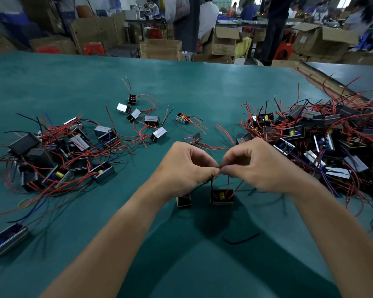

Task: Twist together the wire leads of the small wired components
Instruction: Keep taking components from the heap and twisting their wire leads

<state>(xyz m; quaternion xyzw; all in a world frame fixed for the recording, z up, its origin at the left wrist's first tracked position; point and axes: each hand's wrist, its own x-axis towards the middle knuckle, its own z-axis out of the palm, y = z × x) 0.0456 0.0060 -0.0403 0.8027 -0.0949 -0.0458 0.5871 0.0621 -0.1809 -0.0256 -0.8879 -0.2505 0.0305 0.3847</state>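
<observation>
Red and black leads point(228, 183) are rising from the open component point(221, 197). Above it, my left hand point(185, 166) and right hand point(259, 166) are pinching them.

Spans the frame as a teal table point(202, 82). Bears a tangled pile of wired components point(58, 155) at centre left, a larger heap point(323, 143) at right, a loose scatter point(151, 121) above centre, a lone component point(7, 239) at lower left, a rubber band point(24, 202) above it, a black wire point(241, 238) below centre.

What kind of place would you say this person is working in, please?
Probably an electronics assembly workshop: heaps of small wired components on a green worktable, cardboard boxes and other workers behind.
</observation>
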